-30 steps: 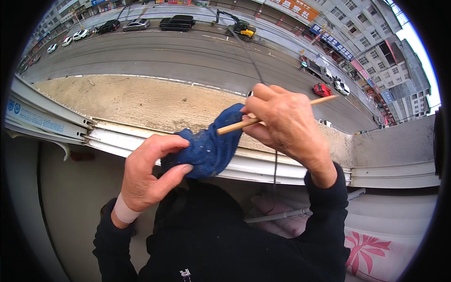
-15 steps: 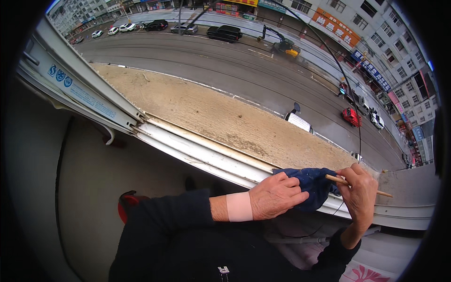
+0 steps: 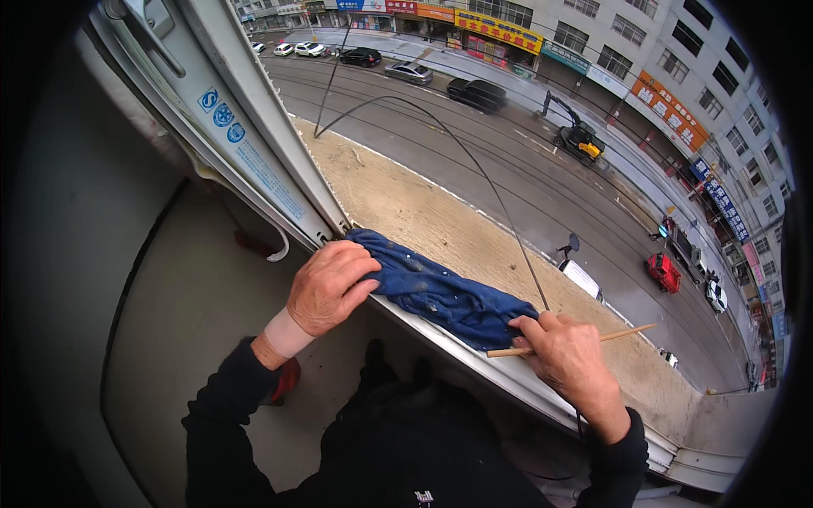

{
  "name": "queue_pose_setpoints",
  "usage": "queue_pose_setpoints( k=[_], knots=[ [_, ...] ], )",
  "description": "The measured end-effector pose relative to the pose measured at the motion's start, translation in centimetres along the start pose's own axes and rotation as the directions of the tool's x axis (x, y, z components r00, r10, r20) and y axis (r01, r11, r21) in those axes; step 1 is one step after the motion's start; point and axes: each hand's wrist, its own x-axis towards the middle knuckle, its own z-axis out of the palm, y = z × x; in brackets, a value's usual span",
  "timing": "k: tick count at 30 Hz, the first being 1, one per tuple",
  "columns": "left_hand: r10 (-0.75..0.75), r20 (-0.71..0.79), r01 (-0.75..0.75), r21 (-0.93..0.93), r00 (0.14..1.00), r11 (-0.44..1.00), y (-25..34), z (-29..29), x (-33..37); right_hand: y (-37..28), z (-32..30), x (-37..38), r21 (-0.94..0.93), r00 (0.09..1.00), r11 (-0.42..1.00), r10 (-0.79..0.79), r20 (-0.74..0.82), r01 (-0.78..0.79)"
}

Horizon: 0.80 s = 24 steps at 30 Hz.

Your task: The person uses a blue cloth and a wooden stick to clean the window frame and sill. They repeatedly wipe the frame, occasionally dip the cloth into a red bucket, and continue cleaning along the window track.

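Mid-frame, our dirt-flecked dark-blue cloth (image 3: pixel 440 295) lies along the white metal window track (image 3: pixel 508 372). Left hand (image 3: pixel 326 289) pinches its upper-left end; right hand (image 3: pixel 569 356) pinches its lower-right end plus a slim wooden stick (image 3: pixel 631 333). We should keep it taut.

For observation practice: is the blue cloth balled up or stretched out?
Stretched out, wrinkled: the blue cloth runs from left hand to right hand.

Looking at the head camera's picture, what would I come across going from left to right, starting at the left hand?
Left hand → blue cloth → right hand → red vehicle on the street → white car.
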Motion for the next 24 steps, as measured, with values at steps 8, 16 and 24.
queue_pose_setpoints(
  k=[8, 16, 24],
  knots=[
    [-0.152, -0.098, 0.146, -0.067, 0.984, 0.987, 0.0, 2.1, -2.2, -3.0, -2.3, 5.3, 0.139, 0.972, 0.965, -0.206, -0.109, 0.220],
    [-0.254, -0.131, 0.230, -0.172, 0.958, 0.958, 0.5, 2.3, -3.0, -8.0, 2.1, 16.4, 0.034, 0.921, 0.934, -0.344, -0.185, 0.356],
    [-0.291, -0.060, 0.274, -0.197, 0.955, 0.941, 1.0, 1.9, -4.1, -5.7, 2.3, 16.5, 0.160, 0.959, 0.946, -0.272, -0.082, 0.282]
  ],
)
